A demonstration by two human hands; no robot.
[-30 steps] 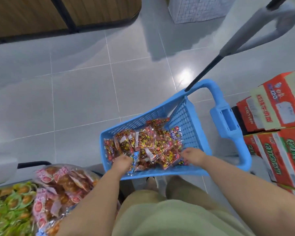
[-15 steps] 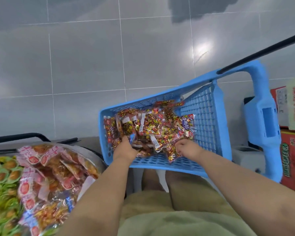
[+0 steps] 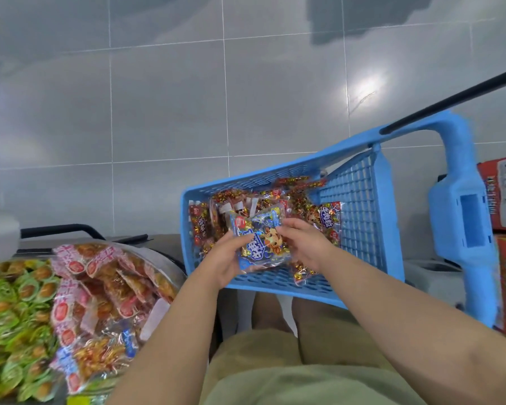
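Grey tiles (glossy) under blue basket; left hand, right hand fingers grasp packet.

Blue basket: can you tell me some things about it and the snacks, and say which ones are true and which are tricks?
1. The left hand and the right hand both hold one blue snack packet. True.
2. The blue basket has nothing in it. False: many red and gold packets lie in it.
3. Green-wrapped snacks are piled at the left. True.
4. The floor is made of wood. False: it is grey tile.
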